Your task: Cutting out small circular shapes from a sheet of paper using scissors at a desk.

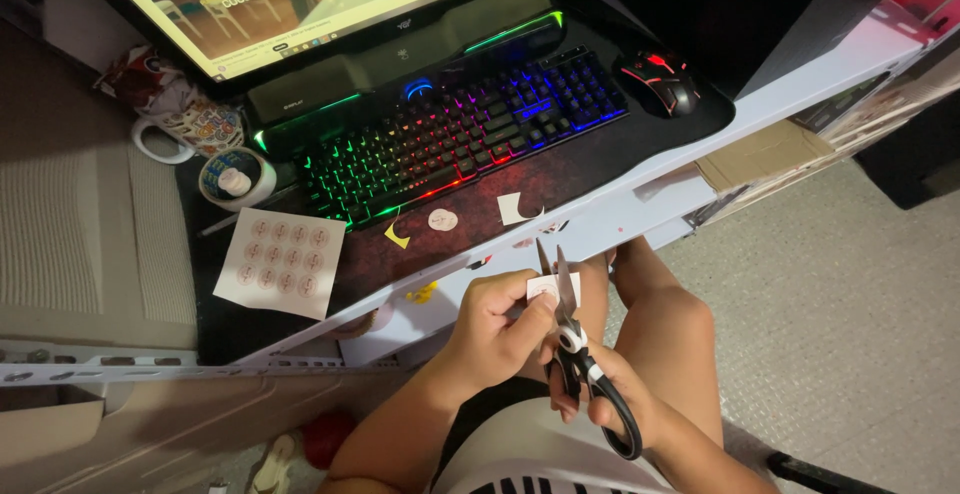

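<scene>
Dim room light is falling on a desk (700,144) seen from above, where a keyboard (460,134) is glowing in rainbow colours beside a black mouse (660,82) with red lights. Behind them a monitor (300,4) is showing a bright picture. At the desk's left a mug (185,119) and a roll of tape (237,179) are standing, with a white sheet of round stickers (282,261) lying just in front of them. Small paper offcuts (515,210) are lying near the desk's front edge.

You are sitting with your knees below the desk. Your left hand (495,329) is pinching a small white paper piece (550,287) between thumb and fingers. Your right hand (600,394) is gripping the handles of black scissors (570,324), whose blades are standing slightly apart around the paper's edge.
</scene>
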